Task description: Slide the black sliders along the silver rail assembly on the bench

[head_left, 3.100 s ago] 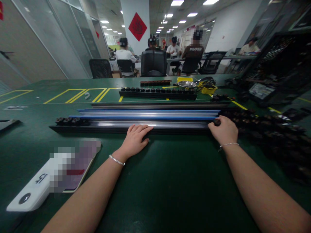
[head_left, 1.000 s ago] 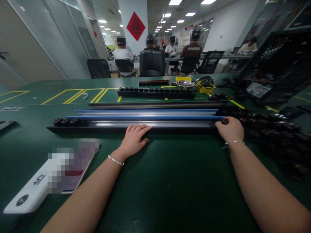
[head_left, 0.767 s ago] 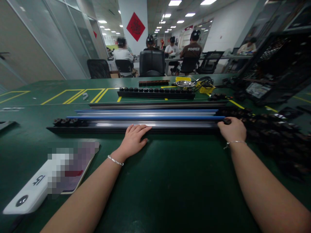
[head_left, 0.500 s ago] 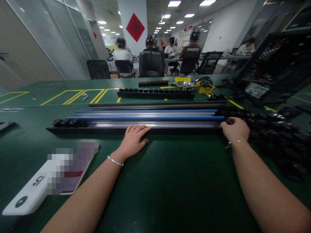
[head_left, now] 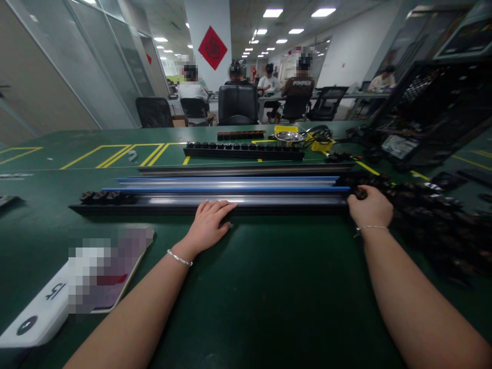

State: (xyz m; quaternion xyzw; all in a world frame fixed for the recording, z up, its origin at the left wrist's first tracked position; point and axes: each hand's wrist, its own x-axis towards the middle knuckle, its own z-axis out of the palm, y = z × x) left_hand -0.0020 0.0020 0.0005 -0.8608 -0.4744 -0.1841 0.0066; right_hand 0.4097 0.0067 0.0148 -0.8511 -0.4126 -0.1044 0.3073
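Observation:
A long black channel rail (head_left: 269, 203) lies across the green table, its inside shiny. Several small black parts (head_left: 102, 197) sit in its left end. My left hand (head_left: 210, 221) rests on the rail's near edge, fingers stretched out and holding nothing. At the rail's right end, my right hand (head_left: 371, 207) pinches a small dark part (head_left: 360, 193) between thumb and fingers; its exact kind cannot be made out. Right behind the rail lie blue-edged rails (head_left: 230, 183). A pile of small black parts (head_left: 434, 220) spreads to the right of my right hand.
Farther back stand a black rail filled with parts (head_left: 244, 151), a metal dish (head_left: 289, 137) and a yellow bin (head_left: 322, 145). A phone (head_left: 128, 261) and a white device (head_left: 42, 315) lie front left. A black open case (head_left: 430, 113) stands right. People sit at far desks.
The view has shifted slightly. Both hands keep nearly the same places on the rail, and the right hand still pinches the small dark part at its right end.

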